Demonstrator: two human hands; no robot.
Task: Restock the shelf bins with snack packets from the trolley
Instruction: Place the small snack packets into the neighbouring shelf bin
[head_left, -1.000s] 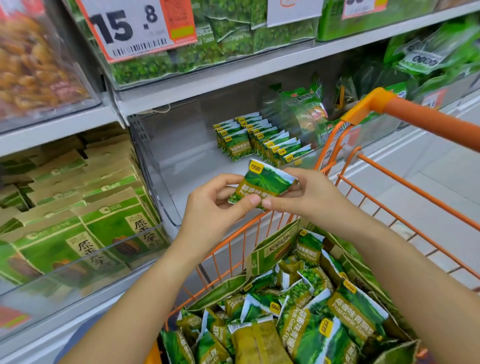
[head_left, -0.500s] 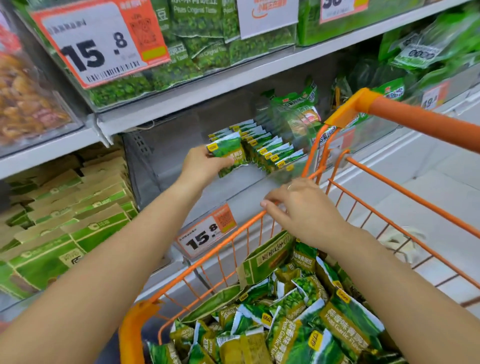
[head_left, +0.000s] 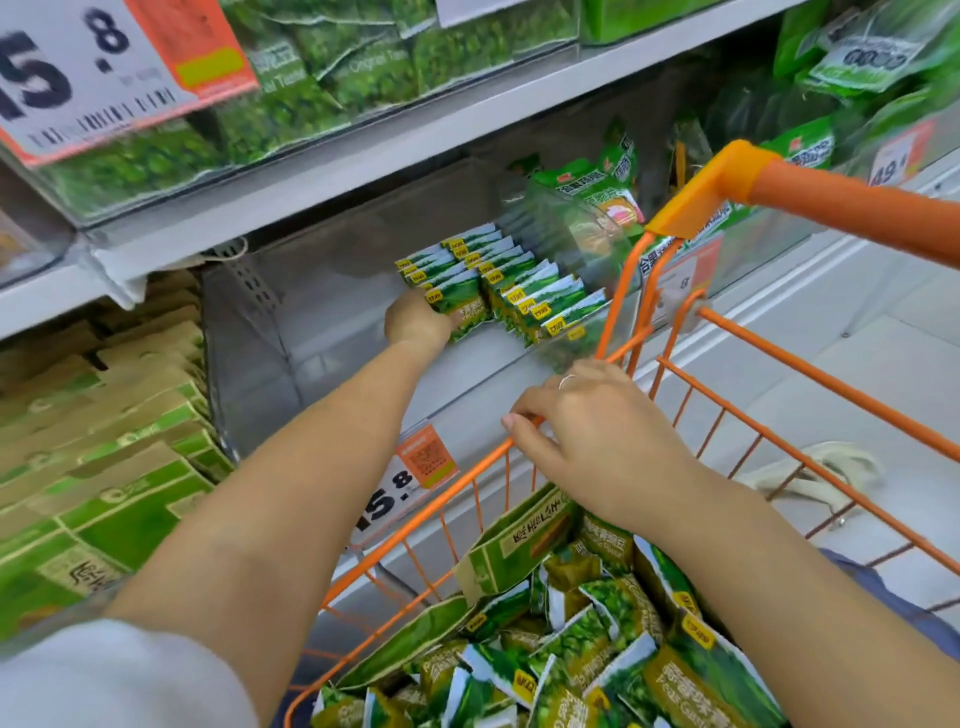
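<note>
My left hand (head_left: 415, 322) reaches deep into the clear shelf bin (head_left: 322, 332) and holds a green snack packet (head_left: 462, 306) upright against the front of the left row. Two rows of matching packets (head_left: 524, 280) stand on edge in the bin's far right part. My right hand (head_left: 597, 436) rests on the orange trolley's rim (head_left: 447, 488), fingers curled over the wire, holding no packet. Below it the trolley is heaped with several loose green packets (head_left: 587, 644) and a green carton (head_left: 519, 545).
The orange trolley handle (head_left: 831, 202) crosses the upper right. A price tag reading 15.8 (head_left: 400, 488) hangs on the bin's front lip. Green and tan cartons (head_left: 104, 467) fill the bin to the left. Another shelf of green bags (head_left: 322, 78) sits overhead.
My left hand carried the packet from in front of me into the bin and set it against the row. My right hand let go of it and dropped to the trolley rim.
</note>
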